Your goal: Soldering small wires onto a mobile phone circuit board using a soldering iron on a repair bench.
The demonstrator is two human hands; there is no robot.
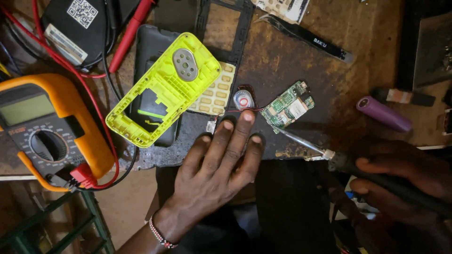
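Observation:
My left hand [221, 160] lies flat on the workbench edge, fingers spread, fingertips just below a small round speaker [243, 100] with thin red wires. My right hand [405, 181] grips a dark-handled soldering iron [329, 153]; its metal tip points up-left and touches the lower edge of a small green circuit board [288, 105]. A lime-green phone housing [162, 89] lies tilted left of the speaker, partly over a pale keypad sheet [217, 91].
An orange multimeter [52, 127] with red and black leads sits at the left. A purple cylindrical cell [383, 114] lies at the right. Black tweezers [308, 37], a black phone frame [245, 28] and a black charger block [77, 26] lie along the back.

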